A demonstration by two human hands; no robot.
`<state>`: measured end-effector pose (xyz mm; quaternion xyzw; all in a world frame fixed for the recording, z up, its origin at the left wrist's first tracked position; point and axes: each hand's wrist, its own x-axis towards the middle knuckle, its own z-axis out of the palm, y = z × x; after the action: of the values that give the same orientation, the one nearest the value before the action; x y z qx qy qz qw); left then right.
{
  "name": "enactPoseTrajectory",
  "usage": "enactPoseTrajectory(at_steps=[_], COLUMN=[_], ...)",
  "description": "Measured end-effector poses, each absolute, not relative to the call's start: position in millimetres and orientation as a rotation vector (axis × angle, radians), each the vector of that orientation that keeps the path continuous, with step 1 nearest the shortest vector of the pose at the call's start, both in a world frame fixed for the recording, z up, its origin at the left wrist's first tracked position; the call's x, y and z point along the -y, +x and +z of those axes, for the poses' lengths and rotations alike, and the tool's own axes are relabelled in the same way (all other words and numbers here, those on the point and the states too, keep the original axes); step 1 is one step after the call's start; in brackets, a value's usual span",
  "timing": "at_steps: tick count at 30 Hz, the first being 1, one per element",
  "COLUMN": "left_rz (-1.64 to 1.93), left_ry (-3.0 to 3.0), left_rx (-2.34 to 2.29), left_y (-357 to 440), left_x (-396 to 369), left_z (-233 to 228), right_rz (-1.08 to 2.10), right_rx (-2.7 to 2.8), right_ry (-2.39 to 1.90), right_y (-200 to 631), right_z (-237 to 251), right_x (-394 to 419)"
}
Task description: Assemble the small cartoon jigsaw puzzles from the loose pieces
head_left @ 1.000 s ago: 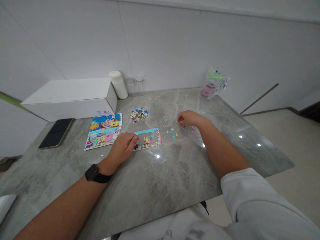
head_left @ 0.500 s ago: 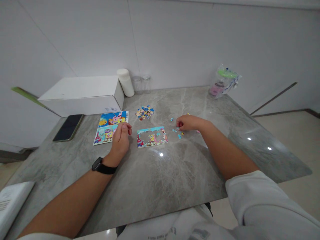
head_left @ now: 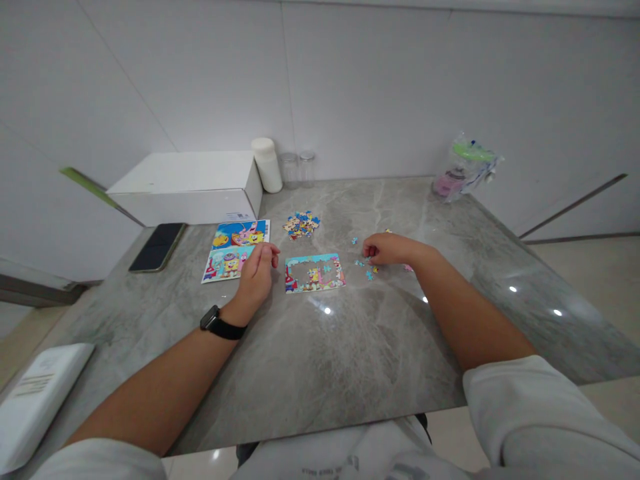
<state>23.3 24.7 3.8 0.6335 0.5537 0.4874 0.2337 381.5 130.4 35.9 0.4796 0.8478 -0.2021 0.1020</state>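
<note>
A small, partly assembled cartoon puzzle (head_left: 315, 273) lies on the grey marble table (head_left: 320, 347). My left hand (head_left: 257, 275) rests just left of it with loosely curled fingers and nothing visible in it, a black watch on the wrist. To the puzzle's right, my right hand (head_left: 385, 248) is down among a few loose pieces (head_left: 369, 270) with its fingertips pinched together; whether a piece is between them is too small to tell. A heap of loose pieces (head_left: 301, 225) sits behind the puzzle.
Two cartoon picture cards (head_left: 235, 250) lie left of my left hand. A black phone (head_left: 157, 247), a white box (head_left: 187, 188), a white cylinder (head_left: 267, 165) and two glass jars (head_left: 297, 168) stand at the back left. A bagged bottle (head_left: 465, 170) is at the back right, a white booklet (head_left: 35, 400) at the near left.
My left hand has lifted off the puzzle's left end and come to rest beside it. My right hand slid slightly nearer over the loose pieces. The view has shifted left.
</note>
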Motion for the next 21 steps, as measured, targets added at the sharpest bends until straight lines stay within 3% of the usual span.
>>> enactPoseTrajectory(at_steps=[12,21], left_rz=[1.279,1.25], left_ry=[1.781,1.752], left_rx=[-1.499,-1.487], left_y=[19.9,22.3], left_x=[-26.6,-25.5], left_z=[-1.8,2.3], right_rz=[-0.661,-1.366], right_rx=[-2.654,-2.929], right_ry=[1.487,1.492], right_y=[378.0,338.0], right_z=[47.4,75.1], right_x=[-127.8,-129.1])
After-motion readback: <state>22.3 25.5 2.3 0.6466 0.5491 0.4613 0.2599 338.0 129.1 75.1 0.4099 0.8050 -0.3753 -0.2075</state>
